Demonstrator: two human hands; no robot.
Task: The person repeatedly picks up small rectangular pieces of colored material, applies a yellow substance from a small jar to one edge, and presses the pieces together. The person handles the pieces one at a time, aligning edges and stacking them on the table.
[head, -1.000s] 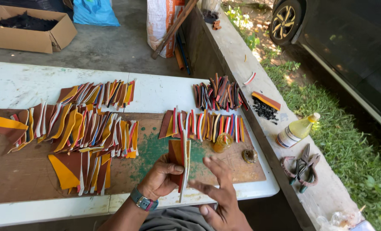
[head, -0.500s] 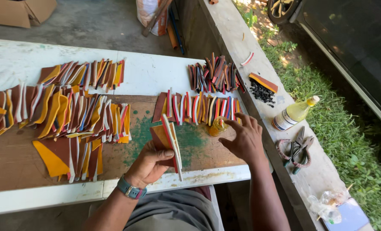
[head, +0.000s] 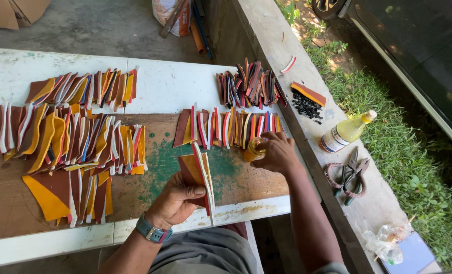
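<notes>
L grip [head: 177, 200] round leather pieces [head: 199, 175]

Bright outdoor daylight, sharp and clear. Strong sun on the grass [head: 413, 167]. Soft shade over the table [head: 170, 86].

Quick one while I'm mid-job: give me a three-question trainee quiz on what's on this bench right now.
1. True or false: the left hand grips a stack of layered strips stood on edge.
2. What does the right hand reach to? A) the pliers on the ledge B) a small amber jar on the board C) the cardboard box
3. Fill in: on the concrete ledge, the yellow bottle lies beside a heap of small ____ bits.

Key
1. True
2. B
3. black
</notes>
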